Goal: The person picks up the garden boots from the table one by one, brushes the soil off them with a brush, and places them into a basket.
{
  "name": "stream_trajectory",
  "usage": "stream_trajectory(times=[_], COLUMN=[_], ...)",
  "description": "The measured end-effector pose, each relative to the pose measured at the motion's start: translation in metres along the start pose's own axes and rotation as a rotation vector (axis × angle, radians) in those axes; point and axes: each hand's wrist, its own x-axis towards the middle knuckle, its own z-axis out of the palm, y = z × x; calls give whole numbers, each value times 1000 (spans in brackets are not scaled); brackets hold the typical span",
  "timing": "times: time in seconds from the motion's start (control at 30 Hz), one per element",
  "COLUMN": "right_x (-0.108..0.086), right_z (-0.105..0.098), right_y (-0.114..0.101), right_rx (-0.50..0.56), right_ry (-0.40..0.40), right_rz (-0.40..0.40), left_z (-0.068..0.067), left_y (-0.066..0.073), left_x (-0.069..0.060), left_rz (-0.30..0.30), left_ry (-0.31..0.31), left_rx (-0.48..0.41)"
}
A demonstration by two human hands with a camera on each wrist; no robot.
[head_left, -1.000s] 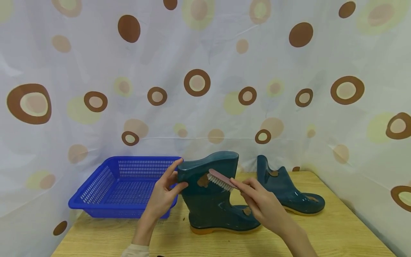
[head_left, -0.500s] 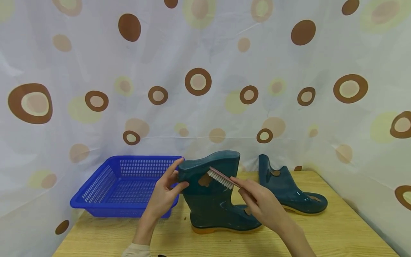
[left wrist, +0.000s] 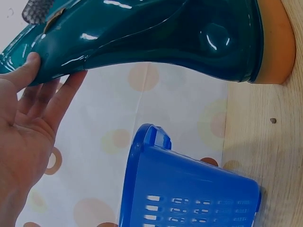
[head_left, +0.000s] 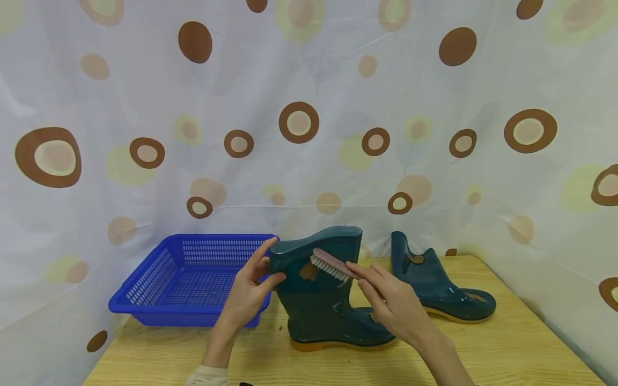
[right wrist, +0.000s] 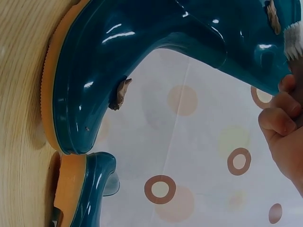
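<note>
1. Just now the brush (head_left: pixel 333 265) has edged slightly left relative to the boot (head_left: pixel 314 311), closer to the brown patch (head_left: pixel 308 272) on its shaft. It has also rolled: half a second ago mostly bristles showed, and now the pink back faces up again.
2. The boot hasn't moved on the table (head_left: pixel 270 367), and the left hand (head_left: pixel 247 294) has kept its place.
3. I'd read this as part of a short scrubbing stroke. The patch looks about as large as a second ago, so the brushing seems to have lifted little so far.
4. The right hand (head_left: pixel 393 303) grips the brush handle, fingers curled round it. Bristles are right beside the patch; whether they press on the boot, I can't tell.
5. The left hand pinches the back of the shaft near the top, thumb on the near face, fingers behind.
6. The boot stands upright, toe to the right, between the basket (head_left: pixel 193 309) and the other boot (head_left: pixel 434 284). It is glossy dark green with an orange sole (left wrist: pixel 277 42).
7. A second brown piece, the toe patch (right wrist: pixel 122 93), looks crumpled and raised at its edges. The other boot carries similar patches.
</note>
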Motion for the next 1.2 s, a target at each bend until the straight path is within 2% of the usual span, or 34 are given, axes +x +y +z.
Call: stream_trajectory(times=[0.23,0.5,0.63,0.93,1.2], right_x=[0,-2,-4,-8,-13], right_z=[2,1,1,-1,-1], right_y=[3,4,6,8,8], right_rx=[-43,42,49,93,125], right_ry=[47,47,56,0,-9], right_rz=[-40,-51,-63,-43,-57], left_z=[0,0,1,2,2], left_y=[-1,-1,-1,0,-1], left_x=[0,1,0,0,0], left_rz=[-6,6,4,-1,-2], left_ry=[1,1,6,23,20], left_rx=[11,3,1,4,5])
